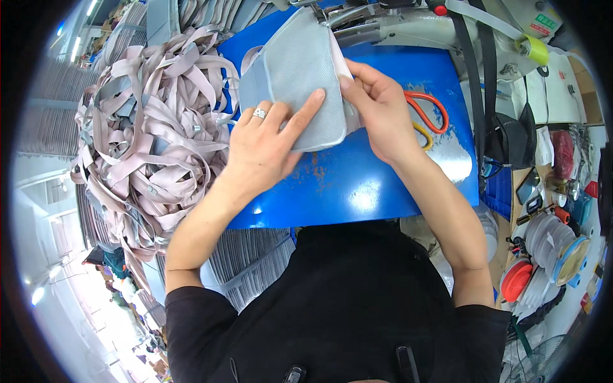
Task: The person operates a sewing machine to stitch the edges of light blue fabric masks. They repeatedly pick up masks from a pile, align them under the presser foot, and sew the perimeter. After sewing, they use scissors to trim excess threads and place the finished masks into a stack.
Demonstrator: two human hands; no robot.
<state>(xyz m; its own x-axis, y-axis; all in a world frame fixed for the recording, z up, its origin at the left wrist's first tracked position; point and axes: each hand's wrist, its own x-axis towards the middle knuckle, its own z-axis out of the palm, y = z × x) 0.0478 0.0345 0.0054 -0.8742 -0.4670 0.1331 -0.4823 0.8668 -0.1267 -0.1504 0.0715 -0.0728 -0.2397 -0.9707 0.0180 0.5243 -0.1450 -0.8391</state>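
A grey mesh fabric panel (300, 70) with stitched edges lies tilted over the blue tabletop (345, 185), its far corner under the sewing machine's presser foot (321, 18). My left hand (265, 140), wearing a ring, grips the panel's near left part. Its index finger is stretched out on top, and its thumb goes under the near edge, mostly hidden. At the right edge, my right hand (380, 105) pinches the panel and a pale pink strip (340, 64) along it, thumb on top and other fingers behind. Just right of that hand, scissors show their red and yellow handles (440, 115).
A large tangled heap of pale pink and grey straps (159, 140) crowds the table's left side. Stacked grey panels (249, 262) stand below the table's near left edge. The sewing machine arm (408, 32) spans the far side. Thread cones and spools (549, 242) fill the right.
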